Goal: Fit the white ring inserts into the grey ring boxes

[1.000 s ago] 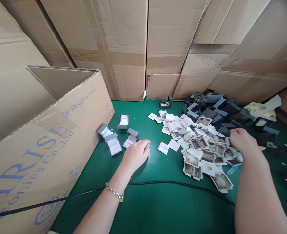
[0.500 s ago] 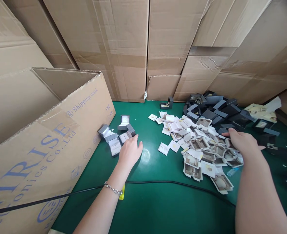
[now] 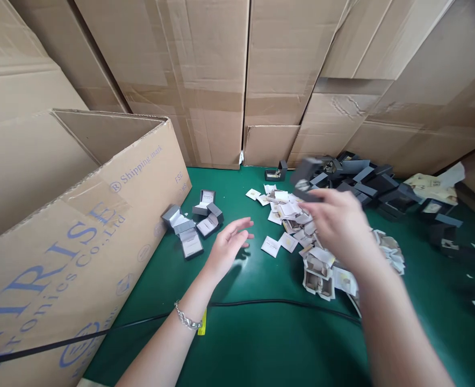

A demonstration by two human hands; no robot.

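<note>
My right hand [image 3: 338, 220] grips a dark open jewellery box [image 3: 305, 177], blurred by motion, above the heap of white cards and paper inserts [image 3: 292, 212]. Nothing is in my left hand [image 3: 231, 244]; its fingers are spread above the green table, just right of several grey open boxes [image 3: 191, 242] with white linings. Two loose white cards [image 3: 270, 246] lie between the hands. Behind my right hand is a pile of black boxes [image 3: 376, 180], partly hidden by it.
A large open carton [image 3: 141, 183] stands at the left. Stacked cartons [image 3: 205, 80] wall off the back. A black cable [image 3: 270, 303] crosses the green table [image 3: 237, 349]. One open black box [image 3: 275, 172] stands near the back wall, and a crumpled yellowish packet [image 3: 429, 185] lies at the right.
My right hand has lifted a dark box from the right-hand pile and swung left with it. My left hand has left the grey boxes, moving slightly right with fingers opened.
</note>
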